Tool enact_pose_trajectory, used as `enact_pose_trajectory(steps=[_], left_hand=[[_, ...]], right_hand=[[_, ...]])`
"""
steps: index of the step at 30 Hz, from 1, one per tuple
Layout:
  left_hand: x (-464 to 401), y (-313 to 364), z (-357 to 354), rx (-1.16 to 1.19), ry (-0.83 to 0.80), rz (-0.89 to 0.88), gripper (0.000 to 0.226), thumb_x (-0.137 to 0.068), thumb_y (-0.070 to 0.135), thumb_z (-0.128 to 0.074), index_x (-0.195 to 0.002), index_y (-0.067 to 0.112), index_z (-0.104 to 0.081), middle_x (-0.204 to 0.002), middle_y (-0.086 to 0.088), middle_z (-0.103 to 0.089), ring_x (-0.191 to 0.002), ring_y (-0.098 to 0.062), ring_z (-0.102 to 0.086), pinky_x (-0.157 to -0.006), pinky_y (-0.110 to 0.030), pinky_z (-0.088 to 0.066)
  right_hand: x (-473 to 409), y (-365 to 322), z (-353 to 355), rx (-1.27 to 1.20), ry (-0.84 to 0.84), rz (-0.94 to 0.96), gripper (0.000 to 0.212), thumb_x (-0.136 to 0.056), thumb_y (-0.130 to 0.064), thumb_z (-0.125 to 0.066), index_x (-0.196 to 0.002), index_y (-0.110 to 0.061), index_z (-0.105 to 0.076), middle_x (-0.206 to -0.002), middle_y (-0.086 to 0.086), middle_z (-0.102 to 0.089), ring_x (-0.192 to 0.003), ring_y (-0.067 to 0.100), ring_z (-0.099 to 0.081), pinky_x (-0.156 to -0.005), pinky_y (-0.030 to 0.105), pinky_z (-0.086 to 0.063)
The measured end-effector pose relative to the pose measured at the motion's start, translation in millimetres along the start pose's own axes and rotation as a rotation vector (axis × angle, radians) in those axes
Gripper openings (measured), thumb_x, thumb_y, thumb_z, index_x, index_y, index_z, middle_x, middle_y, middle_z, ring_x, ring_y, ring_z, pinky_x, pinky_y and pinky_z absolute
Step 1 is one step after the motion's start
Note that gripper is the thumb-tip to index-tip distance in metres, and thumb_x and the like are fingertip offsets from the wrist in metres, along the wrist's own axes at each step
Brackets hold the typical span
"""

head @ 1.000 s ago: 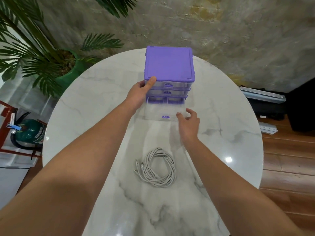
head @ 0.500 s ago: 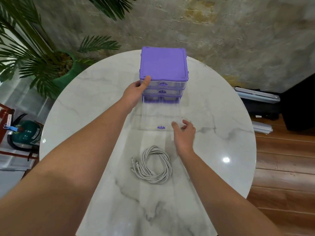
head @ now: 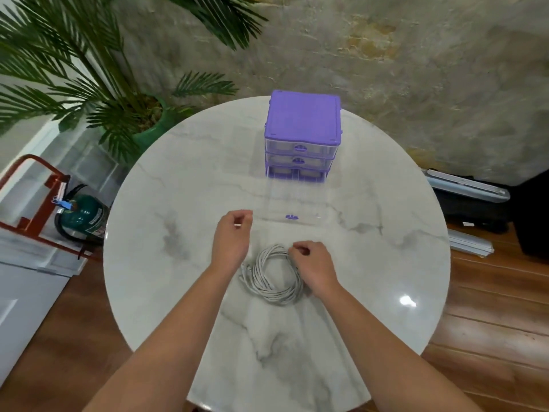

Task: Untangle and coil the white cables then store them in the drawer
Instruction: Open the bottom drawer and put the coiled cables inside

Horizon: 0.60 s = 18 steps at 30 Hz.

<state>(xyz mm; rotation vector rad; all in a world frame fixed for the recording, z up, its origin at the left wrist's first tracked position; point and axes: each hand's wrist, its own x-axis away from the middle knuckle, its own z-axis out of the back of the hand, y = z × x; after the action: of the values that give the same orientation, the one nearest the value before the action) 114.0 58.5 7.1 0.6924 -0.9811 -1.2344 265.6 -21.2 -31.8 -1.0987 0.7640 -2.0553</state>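
Only the one head view here, looking down onto a round marble table (head: pixel 184 203).

Progress first: the white cables (head: pixel 274 276) are seen already wound into one neat loop, lying flat on the table near the front-middle, so the untangling and coiling looks pretty much done. The purple drawer unit (head: pixel 303 126) is parked further back, and its bottom drawer (head: pixel 292 203), a clear one with a small purple handle, is pulled most of the way out toward the coil. Nothing can be made out inside it, though it's see-through and a bit blurry, so that can't be sworn to. What's left, by the look of it: the coil gets lifted, dropped into that drawer, and the drawer gets pushed shut. The coil and the drawer are near each other but not touching.

Now the hands. The left hand (head: pixel 233 239) is held just above the table, left of the coil and beside the drawer's front corner, fingers loosely curled in; nothing seems to be gripped, although a small pale speck near the fingertips can't be identified. The right hand (head: pixel 313 264) is lowered onto the coil's right upper edge, fingers curled over the strands, but whether they're actually pinched or just touched can't be told. Both forearms are stretched forward from the bottom of the frame.
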Motion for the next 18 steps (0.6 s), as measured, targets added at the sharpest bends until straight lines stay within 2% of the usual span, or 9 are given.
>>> enact_pose_trajectory(steps=[3, 5, 9, 10, 12, 13, 15, 18], left_hand=[[23, -26, 5, -0.117, -0.078, 0.127, 0.009, -0.091, 0.021, -0.059, -0.095, 0.02, -0.067, -0.097, 0.003, -0.065, -0.085, -0.011, -0.06, -0.077, -0.023, -0.043], [39, -42, 7, -0.17, -0.044, 0.191, 0.004, -0.085, 0.025, -0.061, -0.085, 0.028, -0.064, -0.1, -0.002, -0.066, -0.089, -0.016, -0.062, -0.088, -0.032, -0.049], [75, -58, 5, -0.162, -0.009, 0.324, 0.006, -0.083, 0.027, -0.066, -0.087, 0.024, -0.063, -0.102, -0.004, -0.059, -0.089, -0.012, -0.049, -0.094, -0.027, -0.042], [81, -62, 2, -0.096, -0.011, 0.341, 0.005, -0.083, 0.026, -0.067, -0.086, 0.023, -0.064, -0.101, -0.006, -0.061, -0.089, -0.015, -0.053, -0.096, -0.032, -0.046], [87, -69, -1, 0.02, 0.003, 0.35, 0.008, -0.083, 0.024, -0.067, -0.087, 0.018, -0.069, -0.093, -0.009, -0.068, -0.088, -0.024, -0.065, -0.089, -0.046, -0.054], [88, -73, -3, 0.045, 0.014, 0.343, 0.012, -0.084, 0.025, -0.067, -0.089, 0.014, -0.071, -0.089, -0.009, -0.071, -0.085, -0.025, -0.069, -0.084, -0.048, -0.056], [89, -73, -5, 0.098, 0.038, 0.353, 0.018, -0.085, 0.026, -0.065, -0.095, 0.012, -0.072, -0.089, -0.009, -0.073, -0.08, -0.023, -0.071, -0.079, -0.045, -0.059], [95, -61, -6, 0.187, 0.075, 0.359, 0.012, -0.091, 0.015, -0.062, -0.1, 0.011, -0.069, -0.091, -0.011, -0.072, -0.075, -0.025, -0.071, -0.074, -0.042, -0.06]], right_hand=[[10, 1, 2, 0.083, -0.043, 0.021, 0.032, -0.083, -0.034, -0.064, -0.113, -0.02, -0.067, -0.112, -0.002, -0.055, -0.098, 0.014, -0.061, -0.085, 0.026, -0.046], [15, 1, 3, 0.144, -0.08, 0.03, 0.034, -0.081, -0.034, -0.065, -0.113, -0.022, -0.066, -0.111, -0.001, -0.052, -0.096, 0.015, -0.061, -0.088, 0.031, -0.049], [23, 1, 2, 0.114, -0.13, 0.017, 0.047, -0.07, -0.028, -0.071, -0.116, -0.021, -0.066, -0.11, 0.002, -0.06, -0.094, 0.019, -0.065, -0.086, 0.039, -0.055], [23, 3, 1, 0.088, -0.136, 0.007, 0.048, -0.068, -0.024, -0.072, -0.116, -0.02, -0.066, -0.107, 0.002, -0.064, -0.092, 0.021, -0.067, -0.082, 0.043, -0.057], [26, 2, 1, 0.032, -0.14, -0.001, 0.045, -0.072, -0.011, -0.074, -0.116, -0.016, -0.067, -0.097, 0.0, -0.067, -0.09, 0.024, -0.069, -0.081, 0.046, -0.058], [27, 2, 2, 0.006, -0.138, -0.008, 0.044, -0.073, -0.006, -0.074, -0.115, -0.016, -0.068, -0.093, -0.002, -0.067, -0.09, 0.023, -0.069, -0.082, 0.046, -0.057], [29, 3, 3, -0.036, -0.136, 0.001, 0.042, -0.073, -0.002, -0.073, -0.112, -0.017, -0.07, -0.089, -0.002, -0.069, -0.088, 0.022, -0.069, -0.084, 0.045, -0.057], [33, 5, 3, -0.081, -0.149, 0.025, 0.038, -0.075, 0.0, -0.07, -0.104, -0.024, -0.072, -0.08, -0.005, -0.071, -0.082, 0.02, -0.068, -0.083, 0.047, -0.057]])
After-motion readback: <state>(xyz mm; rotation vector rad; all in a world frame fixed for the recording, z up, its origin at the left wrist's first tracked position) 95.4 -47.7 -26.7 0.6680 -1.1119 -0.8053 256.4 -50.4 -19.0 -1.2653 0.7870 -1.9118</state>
